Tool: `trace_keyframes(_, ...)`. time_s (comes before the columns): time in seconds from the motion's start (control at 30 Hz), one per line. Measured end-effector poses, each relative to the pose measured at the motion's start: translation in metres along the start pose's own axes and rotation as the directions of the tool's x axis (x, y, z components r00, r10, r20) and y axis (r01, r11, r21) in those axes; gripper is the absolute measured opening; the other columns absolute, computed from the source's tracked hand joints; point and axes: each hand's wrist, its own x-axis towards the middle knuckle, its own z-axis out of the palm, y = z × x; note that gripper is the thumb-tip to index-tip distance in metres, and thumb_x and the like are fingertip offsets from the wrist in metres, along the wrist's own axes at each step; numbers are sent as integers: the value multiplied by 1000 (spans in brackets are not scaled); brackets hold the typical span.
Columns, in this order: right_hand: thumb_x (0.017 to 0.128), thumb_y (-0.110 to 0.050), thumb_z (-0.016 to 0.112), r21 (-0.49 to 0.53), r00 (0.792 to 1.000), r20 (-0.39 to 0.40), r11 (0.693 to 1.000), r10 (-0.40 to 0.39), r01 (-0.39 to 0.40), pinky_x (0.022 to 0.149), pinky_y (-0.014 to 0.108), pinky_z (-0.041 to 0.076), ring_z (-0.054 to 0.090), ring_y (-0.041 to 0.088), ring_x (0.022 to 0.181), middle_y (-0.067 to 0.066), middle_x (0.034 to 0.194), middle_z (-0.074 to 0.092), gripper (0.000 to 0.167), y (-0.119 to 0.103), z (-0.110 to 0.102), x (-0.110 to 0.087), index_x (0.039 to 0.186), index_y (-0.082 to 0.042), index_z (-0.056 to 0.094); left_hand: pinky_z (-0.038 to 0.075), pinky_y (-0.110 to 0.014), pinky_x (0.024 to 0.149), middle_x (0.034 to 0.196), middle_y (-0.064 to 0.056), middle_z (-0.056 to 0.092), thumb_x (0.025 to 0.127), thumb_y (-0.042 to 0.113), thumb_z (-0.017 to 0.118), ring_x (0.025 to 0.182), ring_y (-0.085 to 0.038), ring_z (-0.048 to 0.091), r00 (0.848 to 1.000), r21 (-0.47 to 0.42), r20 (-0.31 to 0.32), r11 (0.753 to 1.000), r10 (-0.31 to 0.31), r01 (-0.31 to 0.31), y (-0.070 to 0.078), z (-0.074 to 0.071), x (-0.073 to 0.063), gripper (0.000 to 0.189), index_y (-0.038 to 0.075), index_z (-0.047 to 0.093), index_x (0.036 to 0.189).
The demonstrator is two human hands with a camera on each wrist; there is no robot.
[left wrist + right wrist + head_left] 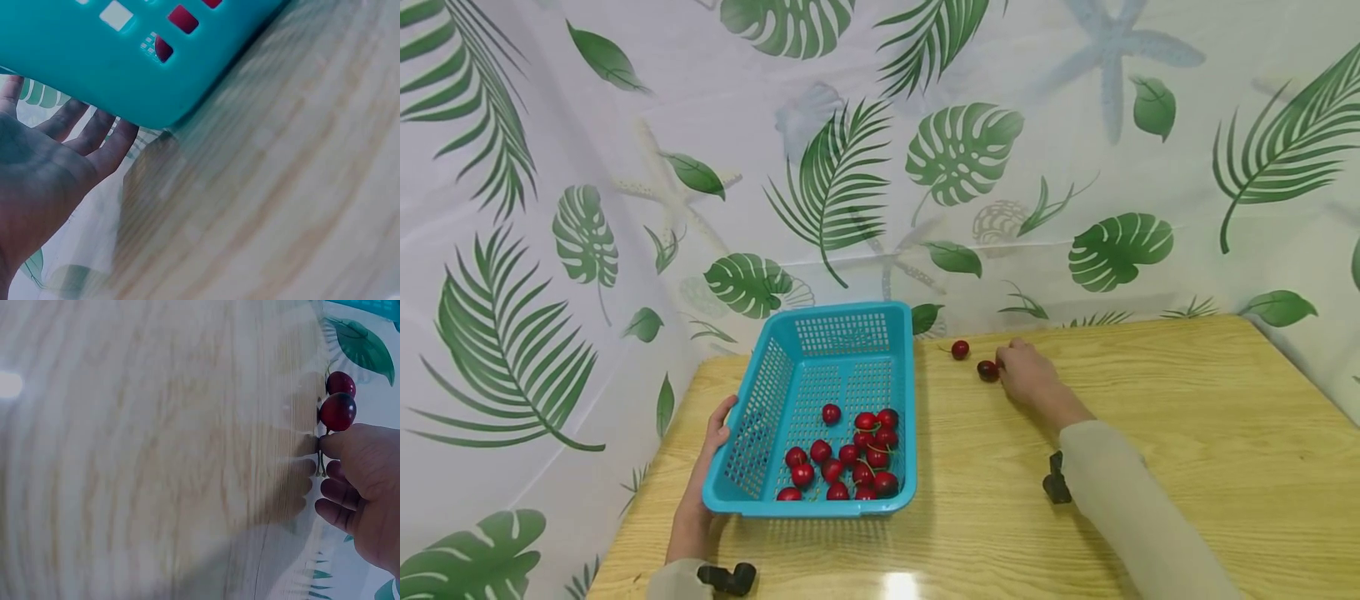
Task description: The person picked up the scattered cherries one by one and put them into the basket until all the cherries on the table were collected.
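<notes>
A turquoise basket (850, 373) with perforated walls stands on the wooden table, with several red cherries (831, 471) gathered mostly toward its near right part. At its left side, my left hand (706, 462) touches the outer wall. In the left wrist view, the fingers (115, 147) reach up to the basket (94, 75) fairly straight, their tips partly hidden by it. To the right of the basket, my right hand (1028, 377) pinches a dark red cherry (988, 371) by its stem, thumb against the fingers. Another cherry (959, 350) lies just beyond it.
The wooden table (1195, 417) extends to the right and toward me. A white leaf-print cloth (865, 225) hangs along the table's back edge and left side. Black wrist mounts (1057, 479) sit on both sleeves.
</notes>
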Motion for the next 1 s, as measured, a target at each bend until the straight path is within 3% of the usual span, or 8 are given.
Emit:
trace_keyframes(0.23,96,-6,57,-10,1000,-24,1000,15,-15,72,46,51,56,34,91,16,98,55,12,14,0,-5,100,-1,66,48,-36,98,149,-15,43,100,17,42,127,-26,54,1000,-48,16,999,-5,6,2,3,5,57,9,28,155)
trace_keyframes(0.33,97,-6,55,-9,999,-23,1000,27,-27,71,45,51,56,33,90,17,99,56,13,20,0,-8,103,-1,65,49,-33,97,147,-13,45,102,12,36,125,-22,55,1000,-44,6,999,-10,10,1,3,5,53,9,30,154)
trace_keyframes(0.43,96,-6,55,-2,1000,-24,1000,15,-15,65,41,49,54,29,81,14,92,54,9,24,-1,-10,96,-2,63,49,-30,97,148,-10,45,103,11,33,126,-21,55,1000,-43,9,999,8,-8,6,10,4,51,10,30,154)
trace_keyframes(0.53,96,-6,56,-1,1000,-20,1000,-4,4,61,37,44,49,25,73,10,85,51,9,24,-3,-12,88,-5,60,48,-30,97,149,-11,42,100,28,51,124,-19,54,999,-8,-36,999,-35,35,20,27,5,61,11,28,155)
trace_keyframes(0.6,96,-5,55,-14,1000,-8,1000,-14,14,60,36,42,47,24,72,10,83,49,11,24,-5,-13,86,-5,58,48,-31,96,148,-12,43,99,30,55,124,-20,54,999,-27,-34,999,-26,25,21,30,6,65,11,28,154)
trace_keyframes(0.67,96,-3,54,-40,1000,5,999,-25,26,61,36,43,47,24,71,10,83,49,11,23,-6,-14,85,-4,56,48,-33,97,149,-14,42,97,30,56,124,-21,54,1000,-45,-19,999,-18,18,19,27,6,67,10,28,154)
trace_keyframes(0.77,95,0,54,-83,999,20,995,-44,46,62,38,47,50,25,73,11,83,51,11,23,-7,-17,85,-3,55,48,-34,99,150,-12,43,101,17,42,127,-23,54,999,-88,20,996,31,-29,3,8,4,55,9,30,154)
trace_keyframes(1.0,96,-2,53,-64,997,11,995,-77,77,65,39,50,52,24,78,8,85,51,8,23,-6,-22,89,-5,53,46,-37,102,155,-12,37,102,11,32,131,-26,51,1000,-3,22,1000,14,-14,-8,-13,0,54,8,26,156)
